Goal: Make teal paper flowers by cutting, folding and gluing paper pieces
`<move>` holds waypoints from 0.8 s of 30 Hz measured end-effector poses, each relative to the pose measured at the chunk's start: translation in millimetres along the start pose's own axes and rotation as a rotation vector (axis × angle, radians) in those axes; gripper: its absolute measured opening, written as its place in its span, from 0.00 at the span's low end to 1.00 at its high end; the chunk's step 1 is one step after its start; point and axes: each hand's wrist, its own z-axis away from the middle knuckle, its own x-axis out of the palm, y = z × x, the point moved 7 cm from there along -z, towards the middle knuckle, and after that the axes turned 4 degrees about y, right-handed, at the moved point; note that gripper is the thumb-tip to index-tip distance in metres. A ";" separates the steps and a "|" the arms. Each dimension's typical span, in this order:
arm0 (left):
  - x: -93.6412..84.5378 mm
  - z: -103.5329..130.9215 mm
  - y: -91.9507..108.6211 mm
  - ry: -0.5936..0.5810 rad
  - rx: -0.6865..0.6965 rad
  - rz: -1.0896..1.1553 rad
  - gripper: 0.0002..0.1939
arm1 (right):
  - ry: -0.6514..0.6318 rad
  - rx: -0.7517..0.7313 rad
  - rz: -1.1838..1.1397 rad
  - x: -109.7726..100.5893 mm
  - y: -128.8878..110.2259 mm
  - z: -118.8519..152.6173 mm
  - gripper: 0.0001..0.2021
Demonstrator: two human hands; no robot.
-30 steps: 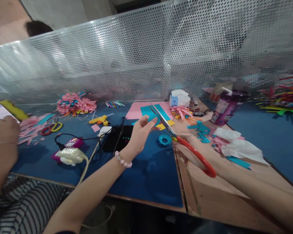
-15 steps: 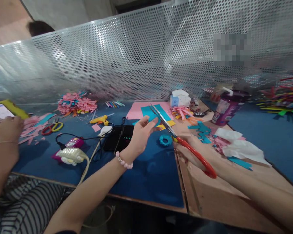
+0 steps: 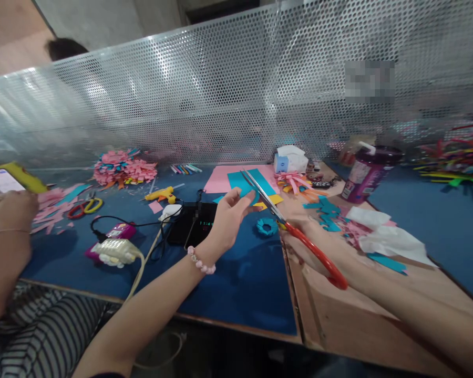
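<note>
My left hand [image 3: 232, 212], with a beaded bracelet at the wrist, pinches a small piece of blue paper [image 3: 249, 195] over the table. My right hand [image 3: 309, 239] is closed round red-handled scissors [image 3: 319, 252]. Their blades are slightly apart and point up and left, just beside the blue piece. Below the blades a blue fringed paper ring [image 3: 267, 226] lies on the table. Behind my left hand are a blue sheet [image 3: 260, 178] and a pink sheet [image 3: 216, 179], with a bit of yellow paper [image 3: 274, 200] near them.
A phone [image 3: 181, 226], glue gun [image 3: 162, 195], power adapter [image 3: 114, 251] and cables lie left. Pink paper flowers [image 3: 120, 165] stand behind. At right are a purple cup [image 3: 364, 176], tissues [image 3: 394, 241] and paper scraps. At far left another person's hand [image 3: 16, 212] is near a lit phone [image 3: 3, 180].
My hands, the blue piece and the scissors have barely moved. The other person's hand at far left has shifted slightly.
</note>
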 end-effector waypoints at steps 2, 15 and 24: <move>-0.1 -0.2 -0.3 0.006 0.000 0.006 0.12 | 0.033 0.040 0.024 -3.8 3.2 -0.5 0.13; -0.7 -1.6 0.4 -0.011 0.011 0.013 0.12 | 0.017 -0.074 0.042 -15.0 -21.6 23.3 0.08; -0.3 -1.6 1.4 -0.013 0.008 -0.013 0.11 | -0.015 -0.116 0.056 -17.5 -25.7 41.4 0.06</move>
